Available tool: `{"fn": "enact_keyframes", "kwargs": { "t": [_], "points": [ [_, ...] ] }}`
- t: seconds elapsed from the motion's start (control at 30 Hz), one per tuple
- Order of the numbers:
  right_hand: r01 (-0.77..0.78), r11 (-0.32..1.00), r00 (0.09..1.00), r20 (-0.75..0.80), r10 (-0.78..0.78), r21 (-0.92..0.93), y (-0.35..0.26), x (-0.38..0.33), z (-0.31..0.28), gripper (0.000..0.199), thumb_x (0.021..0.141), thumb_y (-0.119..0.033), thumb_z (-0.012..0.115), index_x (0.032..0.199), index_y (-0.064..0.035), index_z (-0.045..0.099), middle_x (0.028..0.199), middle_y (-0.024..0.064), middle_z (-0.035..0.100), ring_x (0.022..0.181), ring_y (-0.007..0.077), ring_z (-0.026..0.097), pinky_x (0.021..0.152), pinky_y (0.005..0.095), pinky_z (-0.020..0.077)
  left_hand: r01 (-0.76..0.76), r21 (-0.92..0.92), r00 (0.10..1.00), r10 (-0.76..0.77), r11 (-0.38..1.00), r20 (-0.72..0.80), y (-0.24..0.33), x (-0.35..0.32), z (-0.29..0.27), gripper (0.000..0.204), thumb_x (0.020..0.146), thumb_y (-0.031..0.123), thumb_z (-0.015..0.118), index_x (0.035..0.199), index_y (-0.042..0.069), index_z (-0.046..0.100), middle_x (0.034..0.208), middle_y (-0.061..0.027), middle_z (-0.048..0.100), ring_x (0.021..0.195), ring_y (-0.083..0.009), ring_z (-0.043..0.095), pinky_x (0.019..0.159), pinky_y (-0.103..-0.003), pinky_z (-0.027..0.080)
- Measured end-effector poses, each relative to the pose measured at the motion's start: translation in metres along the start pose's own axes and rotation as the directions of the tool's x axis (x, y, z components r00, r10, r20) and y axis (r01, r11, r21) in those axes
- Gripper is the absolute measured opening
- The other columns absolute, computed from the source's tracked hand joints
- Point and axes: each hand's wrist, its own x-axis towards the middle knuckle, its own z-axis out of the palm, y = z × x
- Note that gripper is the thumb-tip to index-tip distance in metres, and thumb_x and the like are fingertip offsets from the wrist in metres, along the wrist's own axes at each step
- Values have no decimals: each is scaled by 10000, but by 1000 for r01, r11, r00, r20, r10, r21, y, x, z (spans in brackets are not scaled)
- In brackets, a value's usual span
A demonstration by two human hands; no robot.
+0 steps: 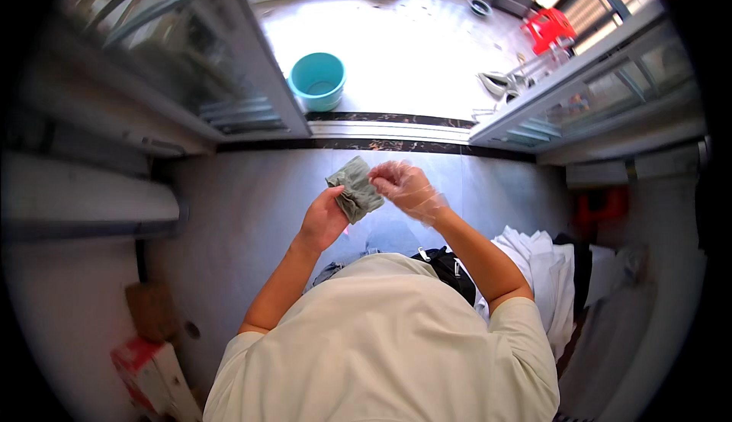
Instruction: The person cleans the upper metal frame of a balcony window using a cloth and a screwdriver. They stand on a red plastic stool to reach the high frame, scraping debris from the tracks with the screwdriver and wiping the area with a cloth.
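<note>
Both hands gripping grey-green cloth, grey tile floor, teal bucket on balcony

Daylight pours in from the top, where the balcony floor is blown out almost to white, with glare washing out detail around the turquoise bucket. Indoors it's a lot dimmer, and the grey floor looks flat and shadowy. The right hand is a bit smeared with motion blur, while the left hand looks sharper. Heavy fisheye bending: the door frames curve hard, and the corners fall off into black vignette. The stuff near the rim is soft and mushy.
</note>
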Motion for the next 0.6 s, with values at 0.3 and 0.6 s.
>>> {"fn": "enact_keyframes", "kwargs": {
  "t": [0.3,0.6],
  "points": [
    [56,998,952,-301,-63,-30,-4,94,-157,176,838,-71,608,997,0,633,881,124,658,813,178,635,744,288,506,271,158,962,-267,949,-48,43,226,48,357,873,40,465,1219,-45,434,1196,-139,537,1100,-248,540,983,-386,419],
    [110,962,989,127,-80,-248,-54,213,-328,212,839,-91,534,1015,-22,629,922,180,635,902,332,597,814,372,468,368,145,907,-320,919,-274,63,456,108,194,806,21,557,996,-6,526,939,-103,594,924,-234,576,798,-392,472]
  ]
}}
